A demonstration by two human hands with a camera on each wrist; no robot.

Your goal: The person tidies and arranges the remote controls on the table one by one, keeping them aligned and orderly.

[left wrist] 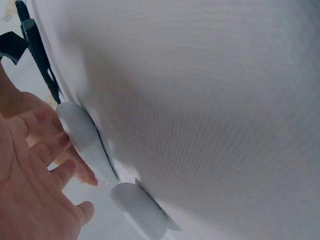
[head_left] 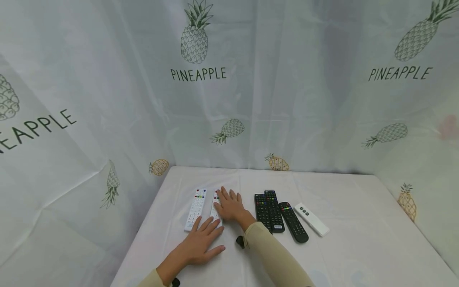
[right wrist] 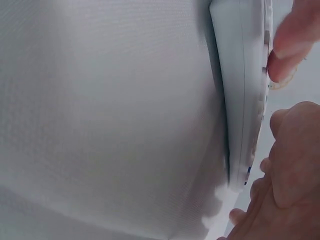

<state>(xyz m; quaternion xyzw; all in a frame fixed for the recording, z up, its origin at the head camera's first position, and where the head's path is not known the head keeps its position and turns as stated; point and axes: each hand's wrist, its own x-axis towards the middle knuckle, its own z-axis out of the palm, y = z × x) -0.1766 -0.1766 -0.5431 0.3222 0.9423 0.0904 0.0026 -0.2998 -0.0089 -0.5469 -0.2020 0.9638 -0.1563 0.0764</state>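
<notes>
Two white remotes with coloured buttons lie side by side on the left of the table: an outer white remote (head_left: 196,209) and an inner white remote (head_left: 215,207). My left hand (head_left: 201,243), fingers spread, lies over the near ends of both. Farther back, my right hand (head_left: 231,208) is stretched out flat and partly hides the inner remote. Close to the rounded end of a white remote (left wrist: 82,135), the left hand's (left wrist: 30,165) fingers appear loosely bent. A fingertip (right wrist: 282,65) is at the button side of a white remote (right wrist: 240,85) in the right wrist view.
Right of the hands lie two overlapping black remotes (head_left: 274,211), a rounded black remote (head_left: 294,222) and a white remote with few buttons (head_left: 311,219). A white cloth covers the table (head_left: 358,231). Pineapple-print curtains (head_left: 287,99) stand behind it and at both sides.
</notes>
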